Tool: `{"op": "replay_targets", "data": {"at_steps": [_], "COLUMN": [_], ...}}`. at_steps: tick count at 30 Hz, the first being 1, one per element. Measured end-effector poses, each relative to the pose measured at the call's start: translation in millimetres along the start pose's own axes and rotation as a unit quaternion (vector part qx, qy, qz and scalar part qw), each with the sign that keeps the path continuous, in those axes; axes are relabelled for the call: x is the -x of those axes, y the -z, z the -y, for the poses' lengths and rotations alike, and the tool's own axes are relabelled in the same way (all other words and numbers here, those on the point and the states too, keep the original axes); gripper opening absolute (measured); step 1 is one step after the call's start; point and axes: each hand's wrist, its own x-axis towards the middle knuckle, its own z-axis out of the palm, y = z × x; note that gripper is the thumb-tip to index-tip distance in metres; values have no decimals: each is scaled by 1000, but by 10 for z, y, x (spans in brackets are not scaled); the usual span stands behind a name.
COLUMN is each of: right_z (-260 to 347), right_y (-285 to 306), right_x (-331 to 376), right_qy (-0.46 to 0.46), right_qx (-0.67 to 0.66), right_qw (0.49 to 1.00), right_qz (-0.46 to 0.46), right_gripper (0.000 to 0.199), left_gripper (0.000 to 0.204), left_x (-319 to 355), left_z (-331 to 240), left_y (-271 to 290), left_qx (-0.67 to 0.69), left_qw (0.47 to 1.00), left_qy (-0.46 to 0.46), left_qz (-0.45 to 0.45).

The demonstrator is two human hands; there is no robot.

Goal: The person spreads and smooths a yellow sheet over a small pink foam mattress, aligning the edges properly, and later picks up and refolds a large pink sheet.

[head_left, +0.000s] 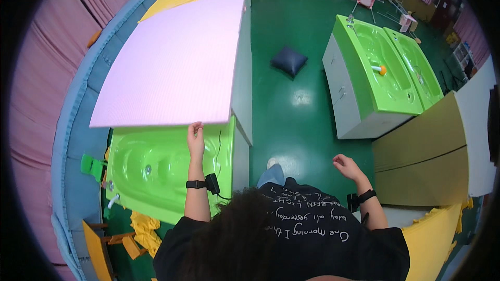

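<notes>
My left hand (195,136) is closed on the near edge of a pale pink ribbed mat (172,62); its fingertips are partly hidden at that edge. The mat covers the far part of a row of tubs on my left. Below the hand and forearm is a bright green baby bath tub (148,169), with a drain in its bottom and a thin cord lying along its right side. Over the green floor, away from any object, my right hand (346,165) hangs with loosely curled fingers and nothing in it.
Two green tubs (388,99) on white cabinets stand at the right. A dark cushion (289,62) lies on the floor ahead. Brown panels (422,156) are close on my right. Blue padding (83,109) lines the left wall, with a small green chair (92,166) beside it.
</notes>
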Motion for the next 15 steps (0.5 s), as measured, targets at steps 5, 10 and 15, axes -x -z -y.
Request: {"op": "replay_targets", "data": {"at_steps": [5, 10, 15], "right_z": [275, 274, -126], "right_y": [532, 941, 1340], "right_x": [-1077, -2091, -2806], "right_qy": [-18, 15, -31], "right_qx": [-67, -105, -132], "right_qw": [997, 987, 987], "right_qz": [-32, -122, -91], "right_gripper": [21, 20, 22], "left_gripper": [24, 35, 37], "left_x": [-982, -1763, -2514], "left_z": [-255, -403, -244], "left_y": [-881, -1910, -2625], "left_qx": [-126, -265, -246], "left_qw": [983, 925, 921], "left_qy": [-5, -108, -102], "left_qz": [134, 249, 285]}}
